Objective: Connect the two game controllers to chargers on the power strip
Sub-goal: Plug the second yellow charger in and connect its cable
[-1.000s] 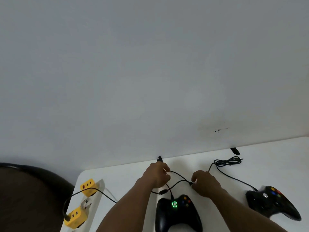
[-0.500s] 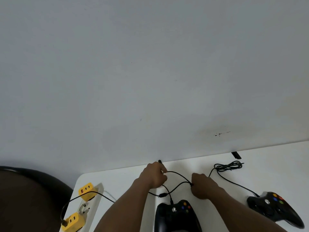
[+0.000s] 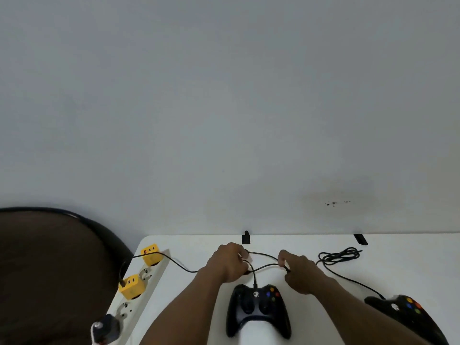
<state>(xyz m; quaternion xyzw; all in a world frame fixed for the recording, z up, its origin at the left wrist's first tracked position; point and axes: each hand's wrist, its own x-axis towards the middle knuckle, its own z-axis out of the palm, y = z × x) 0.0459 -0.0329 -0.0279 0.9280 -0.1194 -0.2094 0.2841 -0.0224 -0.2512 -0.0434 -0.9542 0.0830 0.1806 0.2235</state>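
Observation:
A black game controller (image 3: 258, 310) lies at the table's near edge between my arms, its cable (image 3: 263, 266) looping up behind it. My left hand (image 3: 227, 263) grips that black cable just behind the controller. My right hand (image 3: 298, 272) pinches the same cable's loop a little to the right. The cable runs left to the nearer yellow charger (image 3: 132, 286) on the white power strip (image 3: 146, 282). A second yellow charger (image 3: 151, 253) stands farther back on the strip. A second black controller (image 3: 408, 314) lies at the right, its cable coiled (image 3: 339, 256) behind it.
A dark round chair back (image 3: 49, 265) stands left of the white table (image 3: 410, 267). A black plug (image 3: 107, 327) sits in the strip's near end. Two small black clips (image 3: 246, 238) (image 3: 360, 239) sit at the table's far edge against the grey wall.
The view has tilted down, so more of the table, strip and controllers shows. Both hands stay on the cable behind the middle controller. Its green centre light, lit one second ago, is off.

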